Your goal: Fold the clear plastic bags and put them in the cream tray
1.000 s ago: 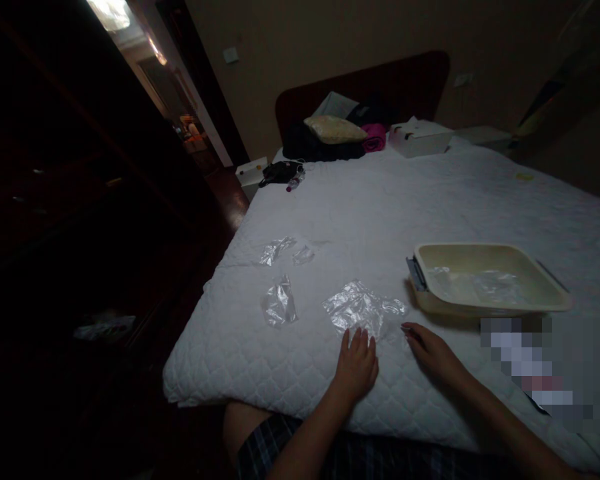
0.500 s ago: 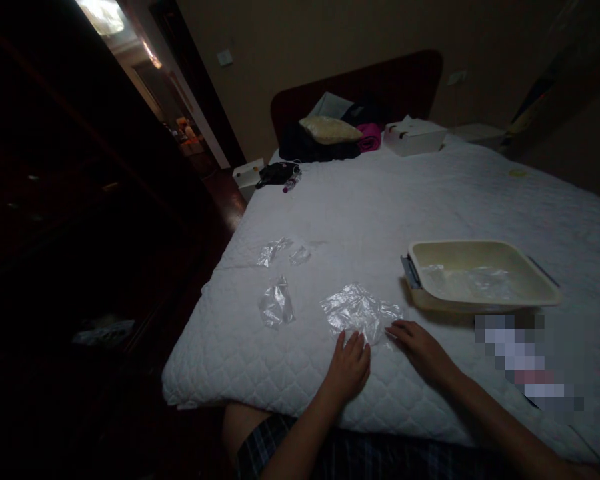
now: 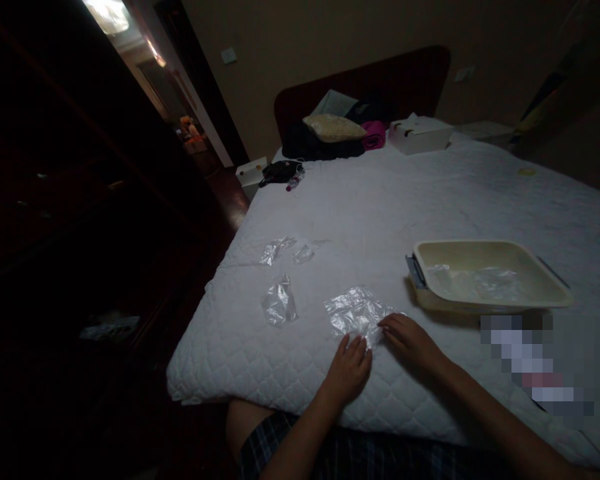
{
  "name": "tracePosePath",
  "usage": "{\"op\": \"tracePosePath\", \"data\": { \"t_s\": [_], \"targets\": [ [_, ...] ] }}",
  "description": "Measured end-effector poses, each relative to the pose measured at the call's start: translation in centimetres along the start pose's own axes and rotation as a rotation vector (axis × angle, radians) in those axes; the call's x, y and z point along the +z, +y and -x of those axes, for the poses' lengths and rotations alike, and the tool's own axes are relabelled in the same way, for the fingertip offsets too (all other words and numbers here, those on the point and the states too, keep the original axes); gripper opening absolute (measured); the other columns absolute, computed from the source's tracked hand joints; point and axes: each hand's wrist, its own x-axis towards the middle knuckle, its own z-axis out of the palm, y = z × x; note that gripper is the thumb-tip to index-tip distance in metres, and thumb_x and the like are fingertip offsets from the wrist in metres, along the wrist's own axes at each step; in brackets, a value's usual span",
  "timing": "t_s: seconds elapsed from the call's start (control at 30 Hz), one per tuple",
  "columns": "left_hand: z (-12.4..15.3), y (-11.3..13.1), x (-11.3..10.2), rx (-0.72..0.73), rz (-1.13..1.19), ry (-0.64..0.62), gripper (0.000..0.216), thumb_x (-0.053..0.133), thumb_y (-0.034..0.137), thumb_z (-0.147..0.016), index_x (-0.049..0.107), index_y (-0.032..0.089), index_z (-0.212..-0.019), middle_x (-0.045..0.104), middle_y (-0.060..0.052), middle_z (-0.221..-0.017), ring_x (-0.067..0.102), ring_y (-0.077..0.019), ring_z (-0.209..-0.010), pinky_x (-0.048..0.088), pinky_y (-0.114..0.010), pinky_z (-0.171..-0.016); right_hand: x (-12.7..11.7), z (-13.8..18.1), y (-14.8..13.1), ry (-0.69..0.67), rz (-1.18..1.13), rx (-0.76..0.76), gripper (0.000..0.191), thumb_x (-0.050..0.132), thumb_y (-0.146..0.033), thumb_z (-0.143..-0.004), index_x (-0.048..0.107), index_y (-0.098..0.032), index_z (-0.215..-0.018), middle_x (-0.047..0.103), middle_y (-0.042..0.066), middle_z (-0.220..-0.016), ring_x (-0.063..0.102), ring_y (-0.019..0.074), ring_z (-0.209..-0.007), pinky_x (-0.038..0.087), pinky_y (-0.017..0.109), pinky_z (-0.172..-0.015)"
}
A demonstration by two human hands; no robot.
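A crinkled clear plastic bag [image 3: 354,311] lies on the white quilted bed [image 3: 380,213] near its front edge. My left hand [image 3: 349,370] rests flat on the quilt, fingers stretched out, with the fingertips on the bag's near edge. My right hand [image 3: 410,339] lies just to the right, its fingers pressed on the bag's right side, which looks folded inward. Neither hand lifts the bag.
A beige tray [image 3: 490,250] with clear plastic inside stands to the right. Three smaller plastic pieces [image 3: 279,303] lie to the left. Clothes, a pillow [image 3: 334,127] and a white box [image 3: 420,135] sit by the headboard. The bed's left edge drops to a dark floor.
My right hand has slid left along the quilt onto the bag, pushing its right side in so the bag looks narrower. My left hand has stayed at the bag's near edge.
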Motion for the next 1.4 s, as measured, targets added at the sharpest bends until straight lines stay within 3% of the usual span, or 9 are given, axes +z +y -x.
{"op": "tracePosePath", "data": {
  "t_s": [0.23, 0.43, 0.53, 0.63, 0.73, 0.83, 1.03, 1.2, 1.4],
  "targets": [
    [0.0, 0.0, 0.2, 0.003, -0.013, 0.025, 0.025, 0.045, 0.022, -0.085, 0.052, 0.015, -0.109, 0.051, -0.011, -0.123, 0.041, -0.0225, -0.120, 0.026, -0.044, -0.103, 2.8, -2.7, 0.1, 0.046, 0.168, 0.078, 0.030, 0.044, -0.032, -0.085, 0.055, -0.018, -0.110, 0.061, 0.010, -0.097, 0.057, 0.0218, -0.088, 0.045, 0.035, -0.077],
    [0.4, 0.1, 0.2, 0.000, -0.024, 0.122, 0.030, 0.045, 0.020, -0.084, 0.050, 0.016, -0.113, 0.050, -0.010, -0.125, 0.039, -0.0231, -0.122, 0.028, -0.042, -0.102, 0.4, -0.8, 1.9, 0.213, 0.148, 0.317, 0.030, 0.036, -0.035, -0.087, 0.056, -0.017, -0.100, 0.061, 0.009, -0.096, 0.057, 0.0205, -0.090, 0.043, 0.032, -0.079],
    [0.2, 0.1, -0.3, 0.024, -0.022, 0.188, 0.035, 0.045, 0.021, -0.082, 0.049, 0.013, -0.116, 0.049, -0.012, -0.125, 0.033, -0.0262, -0.126, 0.024, -0.045, -0.103, -0.6, 1.2, 3.0, 0.214, 0.194, 0.476, 0.032, 0.035, -0.038, -0.087, 0.056, -0.016, -0.100, 0.060, 0.010, -0.100, 0.056, 0.0216, -0.092, 0.043, 0.032, -0.079],
    [-0.4, 0.1, -1.0, 0.091, -0.015, 0.107, 0.042, 0.042, 0.029, -0.084, 0.044, 0.012, -0.123, 0.041, -0.013, -0.133, 0.025, -0.0282, -0.129, 0.019, -0.048, -0.105, -0.6, 2.3, 3.4, 0.128, 0.240, 0.523, 0.032, 0.037, -0.039, -0.085, 0.056, -0.016, -0.098, 0.060, 0.011, -0.098, 0.056, 0.0221, -0.090, 0.042, 0.032, -0.076],
    [-1.1, 0.2, -1.2, 0.044, -0.003, -0.008, 0.044, 0.039, 0.033, -0.086, 0.043, 0.012, -0.124, 0.036, -0.013, -0.137, 0.022, -0.0281, -0.130, 0.016, -0.049, -0.106, -0.3, 2.1, 3.5, 0.090, 0.277, 0.517, 0.027, 0.042, -0.038, -0.082, 0.058, -0.018, -0.085, 0.059, 0.010, -0.088, 0.055, 0.0228, -0.084, 0.041, 0.032, -0.072],
    [-1.4, 0.2, -0.9, -0.013, 0.019, -0.037, 0.043, 0.039, 0.034, -0.086, 0.044, 0.013, -0.123, 0.039, -0.013, -0.135, 0.024, -0.0275, -0.130, 0.015, -0.050, -0.106, 0.0, 1.1, 3.5, 0.143, 0.127, 0.524, 0.023, 0.046, -0.039, -0.077, 0.056, -0.018, -0.074, 0.058, 0.008, -0.078, 0.055, 0.0210, -0.076, 0.041, 0.031, -0.069],
    [-1.2, 0.3, -0.7, -0.012, 0.028, -0.061, 0.043, 0.039, 0.035, -0.086, 0.043, 0.013, -0.124, 0.039, -0.013, -0.134, 0.026, -0.0269, -0.129, 0.014, -0.049, -0.106, 0.5, -2.0, 3.0, 0.223, -0.493, 0.614, 0.028, 0.050, -0.047, -0.070, 0.051, -0.019, -0.065, 0.053, 0.000, -0.057, 0.050, 0.0145, -0.054, 0.040, 0.027, -0.053],
    [-1.2, 0.3, -0.8, -0.018, 0.025, -0.041, 0.042, 0.040, 0.034, -0.086, 0.045, 0.013, -0.122, 0.040, -0.013, -0.133, 0.027, -0.0269, -0.129, 0.013, -0.049, -0.106, 1.3, -3.6, 1.7, 0.196, -0.641, 0.590, 0.031, 0.053, -0.051, -0.068, 0.052, -0.019, -0.070, 0.057, 0.001, -0.062, 0.053, 0.0155, -0.059, 0.040, 0.026, -0.053],
    [-1.2, 0.4, -1.1, -0.026, 0.046, 0.014, 0.043, 0.040, 0.033, -0.085, 0.044, 0.013, -0.123, 0.038, -0.012, -0.135, 0.025, -0.0275, -0.129, 0.014, -0.051, -0.105, 3.0, -3.9, 1.6, 0.087, -0.588, 0.521, 0.028, 0.049, -0.046, -0.073, 0.057, -0.019, -0.069, 0.061, 0.002, -0.067, 0.055, 0.0164, -0.066, 0.043, 0.028, -0.063]
  ]
}}
